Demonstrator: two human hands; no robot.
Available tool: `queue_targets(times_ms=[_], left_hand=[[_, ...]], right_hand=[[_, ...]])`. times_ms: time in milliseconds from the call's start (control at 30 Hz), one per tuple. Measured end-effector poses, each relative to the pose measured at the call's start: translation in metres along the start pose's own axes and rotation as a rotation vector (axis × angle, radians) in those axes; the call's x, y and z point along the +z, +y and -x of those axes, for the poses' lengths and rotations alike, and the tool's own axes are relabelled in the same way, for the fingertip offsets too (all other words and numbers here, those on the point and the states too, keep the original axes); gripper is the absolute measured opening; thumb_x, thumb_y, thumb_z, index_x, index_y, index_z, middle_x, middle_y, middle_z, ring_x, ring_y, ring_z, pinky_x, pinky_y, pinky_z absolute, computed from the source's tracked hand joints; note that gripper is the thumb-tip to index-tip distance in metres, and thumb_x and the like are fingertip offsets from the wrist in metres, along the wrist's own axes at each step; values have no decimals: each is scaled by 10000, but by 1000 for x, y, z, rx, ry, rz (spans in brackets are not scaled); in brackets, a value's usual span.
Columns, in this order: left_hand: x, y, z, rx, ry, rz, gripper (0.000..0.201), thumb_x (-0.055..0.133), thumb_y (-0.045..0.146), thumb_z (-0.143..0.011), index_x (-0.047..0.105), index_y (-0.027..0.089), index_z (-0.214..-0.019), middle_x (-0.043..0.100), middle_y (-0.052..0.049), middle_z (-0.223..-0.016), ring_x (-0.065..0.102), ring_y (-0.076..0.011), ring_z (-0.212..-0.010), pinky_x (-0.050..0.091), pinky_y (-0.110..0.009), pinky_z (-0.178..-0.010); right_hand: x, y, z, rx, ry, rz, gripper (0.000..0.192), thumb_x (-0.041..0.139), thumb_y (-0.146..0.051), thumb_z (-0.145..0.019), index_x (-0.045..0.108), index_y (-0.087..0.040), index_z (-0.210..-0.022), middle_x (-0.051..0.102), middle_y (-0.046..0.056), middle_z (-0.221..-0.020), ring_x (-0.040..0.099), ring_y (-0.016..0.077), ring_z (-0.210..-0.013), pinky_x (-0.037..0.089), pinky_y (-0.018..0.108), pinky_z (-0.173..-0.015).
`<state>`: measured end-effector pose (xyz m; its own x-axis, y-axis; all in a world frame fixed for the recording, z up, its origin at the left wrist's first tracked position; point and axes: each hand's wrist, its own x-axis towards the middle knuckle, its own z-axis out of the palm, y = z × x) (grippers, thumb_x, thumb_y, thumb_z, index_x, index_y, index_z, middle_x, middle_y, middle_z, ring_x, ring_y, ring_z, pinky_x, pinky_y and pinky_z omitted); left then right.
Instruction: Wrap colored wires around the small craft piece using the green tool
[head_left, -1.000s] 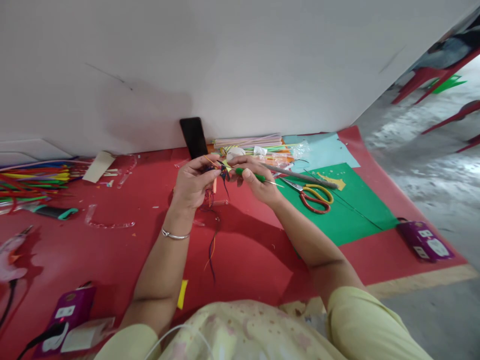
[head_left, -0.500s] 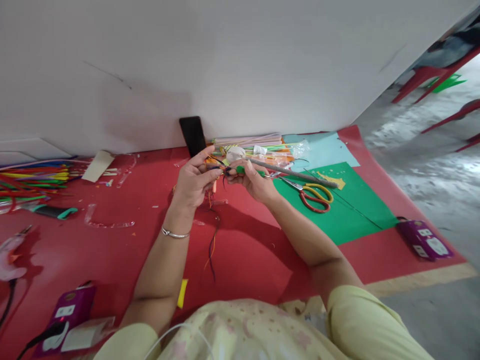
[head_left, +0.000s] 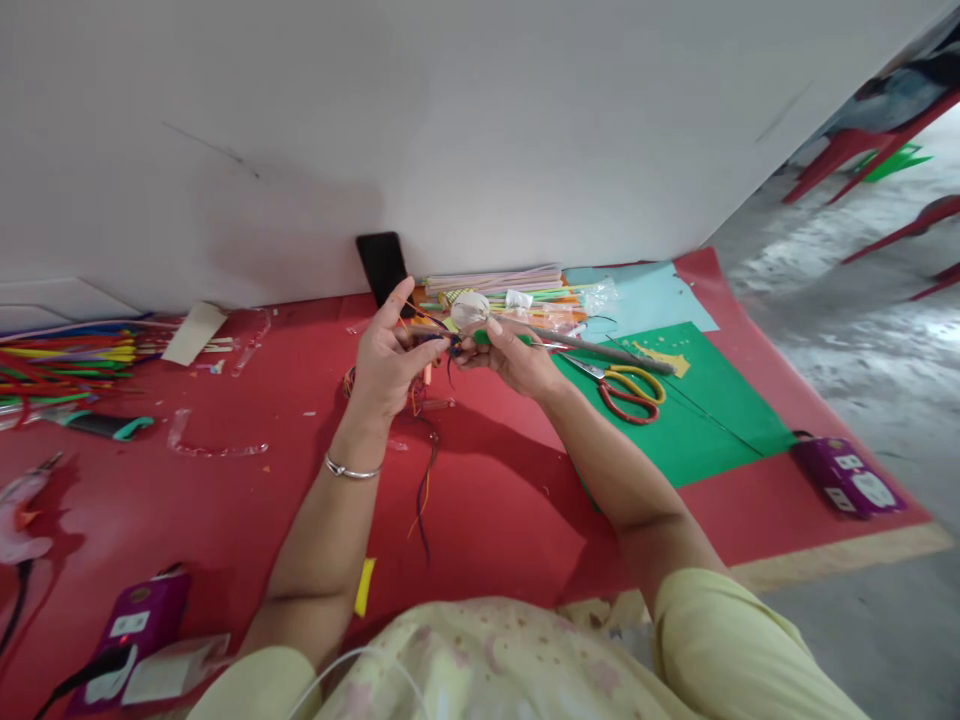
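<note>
Thin orange and dark purple threads [head_left: 426, 470] hang below my left hand [head_left: 386, 355], whose thumb and fingers pinch them close to my right hand. My right hand [head_left: 510, 355] is closed round a small tool with a green handle [head_left: 482, 338]; a thin metal shaft sticks out to its right. Fingertips of both hands nearly meet at a dark knot of thread [head_left: 454, 345]. Just behind the hands lies a white ball of thread [head_left: 470, 308]. A long grey rod [head_left: 622, 354] runs rightward from behind my right hand; whether I touch it is unclear.
Scissors [head_left: 630, 392] lie on a green sheet [head_left: 720, 440] to the right. A phone [head_left: 381, 262] leans on the white wall. Coloured pipe cleaners [head_left: 82, 352], a pink glue gun [head_left: 22, 515] and a purple power box [head_left: 150, 610] are left; another purple box [head_left: 847, 478] stands right.
My left forefinger and thumb have shifted slightly, with the threads drawn between them. My right hand has turned a little and still holds the green-handled tool.
</note>
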<state>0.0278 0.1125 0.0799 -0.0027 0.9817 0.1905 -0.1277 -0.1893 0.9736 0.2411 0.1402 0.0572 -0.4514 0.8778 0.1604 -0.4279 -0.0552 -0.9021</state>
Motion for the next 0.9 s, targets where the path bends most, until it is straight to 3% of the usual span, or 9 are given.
queue_targets(times_ms=[133, 300, 433, 533, 633, 733, 800, 900], left_hand=[[8, -7, 3, 123, 103, -163, 1135, 951, 296, -820, 363, 274, -1792, 843, -52, -1008, 738, -161, -724, 586, -259, -679], [19, -13, 8, 169, 191, -156, 1093, 890, 281, -893, 298, 260, -1811, 841, -63, -1049, 772, -175, -847, 618, -266, -789], [23, -10, 8, 67, 188, -28, 1090, 898, 315, -894, 304, 325, -1808, 832, -27, -993, 658, -125, -630, 546, -241, -618], [26, -3, 8, -11, 205, 71, 1105, 907, 239, -834, 364, 320, -1792, 805, 6, -899, 559, -92, -534, 437, -219, -517], [24, 8, 8, -118, 179, 196, 1168, 889, 160, -760, 372, 298, -1798, 766, 36, -833, 469, -58, -476, 331, -203, -460], [17, 16, 5, -299, 80, 324, 1192, 865, 124, -700, 394, 243, -1789, 664, 90, -703, 386, -39, -439, 253, -176, -437], [10, 19, 4, -400, 10, 376, 1197, 866, 116, -674, 414, 217, -1778, 633, 100, -672, 379, -38, -438, 227, -161, -434], [5, 20, 3, -443, -46, 375, 1218, 880, 109, -667, 412, 233, -1785, 635, 95, -667, 381, -40, -439, 217, -156, -436]], right_hand=[[14, 7, 4, -102, 73, 172, 605, 784, -816, -911, 801, -211, -942, 776, 51, -930, 778, 204, -823, 715, 383, -829], [29, 17, 12, -415, 209, 470, 479, 633, -683, -1090, 754, -229, -1002, 748, 67, -1032, 731, 207, -950, 648, 381, -936], [30, 24, 14, -608, 216, 621, 365, 565, -521, -1165, 748, -232, -1037, 749, 86, -1080, 719, 222, -1057, 596, 415, -1032], [29, 26, 15, -668, 253, 657, 363, 564, -522, -1161, 761, -231, -1069, 761, 105, -1109, 725, 244, -1098, 594, 441, -1054], [28, 26, 15, -622, 259, 614, 479, 584, -646, -1121, 795, -222, -1053, 763, 131, -1136, 725, 277, -1156, 602, 483, -1100], [24, 26, 12, -465, 187, 385, 579, 649, -779, -1029, 820, -231, -960, 752, 129, -1181, 725, 291, -1207, 659, 478, -1059], [18, 26, 7, -320, 106, 160, 599, 707, -819, -968, 814, -233, -900, 747, 105, -1115, 751, 276, -1134, 712, 444, -949], [5, 22, 1, -131, -3, -46, 594, 811, -816, -886, 803, -223, -873, 720, 46, -893, 763, 218, -898, 729, 364, -790]])
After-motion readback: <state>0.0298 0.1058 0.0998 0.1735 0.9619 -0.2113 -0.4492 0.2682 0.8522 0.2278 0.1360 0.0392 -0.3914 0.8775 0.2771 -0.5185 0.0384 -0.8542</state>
